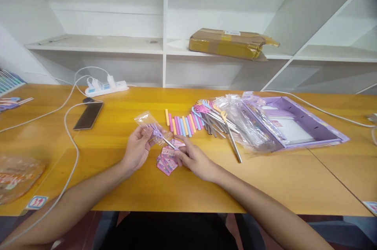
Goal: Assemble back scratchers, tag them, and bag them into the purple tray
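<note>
Over the near side of the yellow desk (123, 195), the person's two hands meet around one purple back scratcher (169, 143). The left hand (138, 147) has its fingers closed on a clear bag (143, 118) with the scratcher's claw end in it, while the fingers of the right hand (197, 159) seem to pinch the far end of the metal rod. Just beneath lie pink cards (167, 165), loosely fanned.

Beyond the hands sits a row of coloured sticks (182, 125), side by side, and to the right of them a heap of scratchers (213, 118), bare of wrapping as far as I can see. One with an orange claw (234, 142) lies in front of it. Next to the heap are crumpled plastic bags (235, 114), against and partly over a purple box (315, 124); I can't make out how many are filled.

I'd judge this piece to be midway, whether going in or coming out of its bag I can't tell, with plenty more left loose beside it.
</note>
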{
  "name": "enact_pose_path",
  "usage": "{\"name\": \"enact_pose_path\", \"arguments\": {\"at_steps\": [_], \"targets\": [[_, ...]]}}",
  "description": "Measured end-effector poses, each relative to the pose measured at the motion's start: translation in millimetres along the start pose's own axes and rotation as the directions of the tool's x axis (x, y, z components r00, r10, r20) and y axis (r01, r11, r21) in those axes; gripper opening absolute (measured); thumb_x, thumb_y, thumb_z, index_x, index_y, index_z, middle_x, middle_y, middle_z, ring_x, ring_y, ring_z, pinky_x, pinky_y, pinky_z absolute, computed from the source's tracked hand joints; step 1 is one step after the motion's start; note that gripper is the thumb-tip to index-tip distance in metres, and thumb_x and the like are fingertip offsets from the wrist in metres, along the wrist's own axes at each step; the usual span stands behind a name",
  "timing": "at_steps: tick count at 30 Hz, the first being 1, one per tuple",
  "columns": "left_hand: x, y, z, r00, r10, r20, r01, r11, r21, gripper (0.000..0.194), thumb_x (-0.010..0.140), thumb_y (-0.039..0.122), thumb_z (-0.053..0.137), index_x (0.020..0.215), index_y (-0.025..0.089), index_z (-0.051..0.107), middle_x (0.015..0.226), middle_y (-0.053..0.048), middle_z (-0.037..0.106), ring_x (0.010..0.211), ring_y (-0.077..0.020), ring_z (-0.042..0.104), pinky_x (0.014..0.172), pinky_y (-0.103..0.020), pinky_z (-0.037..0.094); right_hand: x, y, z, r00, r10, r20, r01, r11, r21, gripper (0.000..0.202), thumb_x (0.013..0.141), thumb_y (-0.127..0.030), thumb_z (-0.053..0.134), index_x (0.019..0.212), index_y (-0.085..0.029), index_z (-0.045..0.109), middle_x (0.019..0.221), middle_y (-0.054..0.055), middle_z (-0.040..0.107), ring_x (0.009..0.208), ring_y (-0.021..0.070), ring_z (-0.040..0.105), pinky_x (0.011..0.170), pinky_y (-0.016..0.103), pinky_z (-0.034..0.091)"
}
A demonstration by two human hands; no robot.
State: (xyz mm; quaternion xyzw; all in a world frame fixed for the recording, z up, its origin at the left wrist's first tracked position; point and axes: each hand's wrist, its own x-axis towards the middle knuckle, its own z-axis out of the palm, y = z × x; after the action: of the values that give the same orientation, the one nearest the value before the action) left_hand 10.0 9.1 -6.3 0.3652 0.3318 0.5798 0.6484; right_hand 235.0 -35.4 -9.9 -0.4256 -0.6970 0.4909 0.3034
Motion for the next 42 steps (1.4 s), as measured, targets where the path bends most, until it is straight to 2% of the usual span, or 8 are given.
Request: {"name": "enact_pose_path", "arguments": {"at_steps": [5, 8, 14, 19, 26, 31, 36, 42], "targets": [[-11.3, -10.0, 8.4, 0.997, -0.062, 0.039, 0.062, 0.998, 0.006, 0.035, 0.084, 0.033, 0.086, 0.109, 0.019, 0.066, 0.103, -0.005, 0.079, 0.097, -0.0199, 0.076, 0.092, -0.038, 0.062, 0.2, 3.5, 7.5, 1.0, -0.005, 0.014, 0.004, 0.996, 0.084, 0.061, 0.107, -0.041, 0.05, 0.158, -0.019, 0.026, 0.073, -0.006, 0.061, 0.056, 0.0097, 0.049, 0.058, 0.024, 0.041], [-7.8, -7.2, 6.3, 0.999, -0.027, 0.033, 0.026, 1.0, 0.014, 0.033, 0.086, 0.034, 0.084, 0.108, 0.019, 0.066, 0.105, -0.005, 0.079, 0.099, -0.0215, 0.077, 0.093, -0.04, 0.062, -2.7, 3.2, 1.2, 0.998, -0.011, 0.059, 0.003, 0.99, 0.138, 0.062, 0.106, -0.043, 0.054, 0.157, -0.023, 0.026, 0.081, -0.005, 0.061, 0.059, 0.0092, 0.052, 0.056, 0.022, 0.043], [17.5, 12.0, -11.6, 0.989, 0.101, -0.105, -0.103, 0.995, -0.013, 0.027, 0.085, 0.032, 0.085, 0.1, 0.018, 0.067, 0.104, -0.004, 0.078, 0.097, -0.0164, 0.075, 0.087, -0.03, 0.062, -8.1, -5.1, -19.4, 0.984, -0.105, 0.146, 0.066, 0.965, 0.253, 0.038, 0.104, -0.04, 0.057, 0.137, -0.023, 0.047, 0.099, 0.002, 0.066, 0.076, 0.0107, 0.062, 0.071, 0.027, 0.054], [13.0, 10.7, -8.0, 0.997, 0.026, -0.072, -0.027, 1.0, -0.015, 0.028, 0.083, 0.032, 0.087, 0.095, 0.018, 0.065, 0.1, -0.003, 0.078, 0.094, -0.0158, 0.076, 0.084, -0.027, 0.062, -2.4, 0.4, -17.5, 0.99, -0.094, 0.107, 0.054, 0.943, 0.329, 0.036, 0.095, -0.044, 0.072, 0.117, -0.022, 0.055, 0.094, 0.002, 0.071, 0.083, 0.0144, 0.069, 0.079, 0.032, 0.057], [-27.3, -10.3, 14.8, 0.966, -0.22, 0.135, 0.212, 0.975, 0.072, 0.039, 0.079, 0.034, 0.089, 0.107, 0.018, 0.067, 0.1, -0.007, 0.079, 0.089, -0.0215, 0.078, 0.082, -0.036, 0.065, 4.0, 11.8, -3.8, 0.977, -0.179, -0.118, 0.196, 0.97, 0.146, 0.05, 0.076, -0.05, 0.09, 0.095, -0.022, 0.052, 0.08, -0.003, 0.064, 0.067, 0.0124, 0.06, 0.066, 0.028, 0.05], [-30.1, -10.8, 14.4, 0.946, -0.25, 0.205, 0.218, 0.962, 0.166, 0.043, 0.082, 0.031, 0.087, 0.118, 0.018, 0.066, 0.104, -0.01, 0.079, 0.089, -0.0225, 0.077, 0.078, -0.033, 0.064, 1.7, 11.7, 1.8, 0.956, -0.193, -0.221, 0.196, 0.981, -0.006, 0.054, 0.077, -0.053, 0.088, 0.098, -0.024, 0.047, 0.082, -0.004, 0.056, 0.065, 0.0123, 0.055, 0.061, 0.028, 0.048], [-19.6, -0.4, 10.5, 0.96, -0.231, 0.158, 0.209, 0.967, 0.146, 0.042, 0.079, 0.029, 0.089, 0.113, 0.019, 0.067, 0.099, -0.006, 0.077, 0.085, -0.018, 0.075, 0.079, -0.03, 0.063, 0.0, 12.9, -10.5, 0.9, -0.431, -0.065, 0.409, 0.887, -0.213, 0.052, 0.086, -0.048, 0.082, 0.123, -0.026, 0.055, 0.117, 0.009, 0.055, 0.082, 0.0162, 0.06, 0.079, 0.037, 0.058], [-14.7, 3.6, 5.9, 0.95, -0.249, 0.188, 0.223, 0.963, 0.149, 0.042, 0.082, 0.032, 0.087, 0.117, 0.022, 0.066, 0.101, -0.004, 0.075, 0.087, -0.0178, 0.073, 0.079, -0.032, 0.064, -1.9, 13.2, -19.8, 0.899, -0.438, -0.016, 0.419, 0.869, -0.264, 0.045, 0.089, -0.045, 0.079, 0.125, -0.027, 0.059, 0.121, 0.009, 0.05, 0.087, 0.0164, 0.059, 0.083, 0.037, 0.059]]}}
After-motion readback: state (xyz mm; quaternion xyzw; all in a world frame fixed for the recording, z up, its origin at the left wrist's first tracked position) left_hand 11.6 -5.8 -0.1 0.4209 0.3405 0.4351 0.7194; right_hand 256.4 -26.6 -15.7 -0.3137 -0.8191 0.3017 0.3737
